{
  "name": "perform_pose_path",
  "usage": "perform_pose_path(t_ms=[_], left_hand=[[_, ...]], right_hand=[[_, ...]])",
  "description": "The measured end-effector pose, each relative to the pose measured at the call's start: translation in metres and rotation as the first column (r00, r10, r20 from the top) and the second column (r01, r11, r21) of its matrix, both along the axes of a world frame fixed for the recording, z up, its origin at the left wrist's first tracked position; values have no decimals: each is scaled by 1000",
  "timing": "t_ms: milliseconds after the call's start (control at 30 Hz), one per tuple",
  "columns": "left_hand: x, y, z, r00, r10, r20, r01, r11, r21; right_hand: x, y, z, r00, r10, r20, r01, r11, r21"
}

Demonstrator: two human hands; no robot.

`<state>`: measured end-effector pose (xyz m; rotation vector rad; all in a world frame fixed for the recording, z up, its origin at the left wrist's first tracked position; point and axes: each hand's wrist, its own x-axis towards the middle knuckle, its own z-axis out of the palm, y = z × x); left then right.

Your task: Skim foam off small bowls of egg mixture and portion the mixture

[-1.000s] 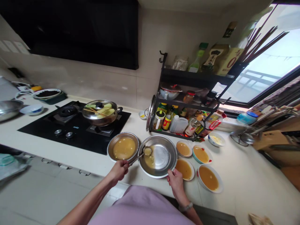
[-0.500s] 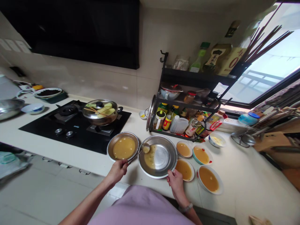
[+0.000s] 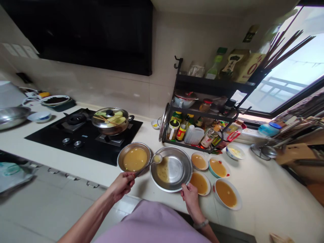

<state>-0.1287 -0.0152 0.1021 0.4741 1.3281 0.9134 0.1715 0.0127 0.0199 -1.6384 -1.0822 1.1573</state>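
My left hand (image 3: 123,185) is closed round the handle of a ladle (image 3: 158,158), whose bowl holds some tan liquid over the left rim area of a wide metal basin (image 3: 180,165). My right hand (image 3: 189,195) grips that basin's near right rim, and a shallow pool of yellowish liquid lies toward the basin's left side. Just left stands a smaller metal bowl (image 3: 149,152) full of tan liquid with pale bits; the ladle's handle passes over its edge. Several bowls of orange-brown liquid, among them a large white bowl (image 3: 237,199), stand right of the basin.
A lidded pan (image 3: 111,126) with pale green pieces sits on the black gas hob (image 3: 50,135) at left. Behind the basin, a black rack (image 3: 212,82) holds bottles and jars. A small bowl of yellow pieces (image 3: 235,152) and a wire strainer (image 3: 264,152) lie farther right.
The ladle has been raised slightly, and its handle end has shifted a little left with my left hand. My right hand still holds the basin's rim. The camera view has shifted slightly.
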Motion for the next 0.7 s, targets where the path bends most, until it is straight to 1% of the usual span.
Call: perform_pose_path(t_ms=[100, 200, 300, 367, 400, 433, 467, 533, 600, 633, 700], left_hand=[[-12, -4, 4, 998, 54, -24, -54, 998, 16], [-26, -8, 6, 990, 110, -86, -106, 993, 47], [-39, -11, 2, 967, 121, -223, -109, 992, 66], [-47, -13, -3, 916, 110, -385, -88, 993, 75], [-51, -14, -5, 869, 97, -486, -65, 994, 83], [-54, -15, -8, 800, 79, -594, -30, 995, 92], [-56, -16, -10, 712, 58, -700, 17, 995, 99], [-59, -18, -13, 492, 19, -870, 140, 985, 100], [-59, -20, -14, 287, -9, -958, 256, 964, 68], [-57, -21, -15, 208, -18, -978, 295, 954, 45], [-54, -22, -17, 100, -33, -994, 326, 945, 2]], right_hand=[[-1, 0, 2, 1000, -3, 5, 3, 1000, -1], [-2, 0, 4, 1000, -11, -5, 11, 1000, -1], [-3, 0, 4, 1000, -19, -17, 19, 1000, 6], [-3, 0, 3, 999, -25, -22, 25, 1000, 8], [-3, 1, 3, 999, -28, -22, 29, 1000, 8], [-3, 1, 2, 999, -29, -21, 29, 1000, 9], [-3, 1, 2, 999, -30, -21, 30, 999, 10], [-3, 1, 2, 999, -30, -22, 30, 999, 10], [-3, 1, 3, 999, -29, -24, 29, 1000, 9], [-3, 1, 3, 999, -28, -21, 28, 1000, 9], [-3, 1, 3, 999, -30, -11, 30, 1000, 7]])
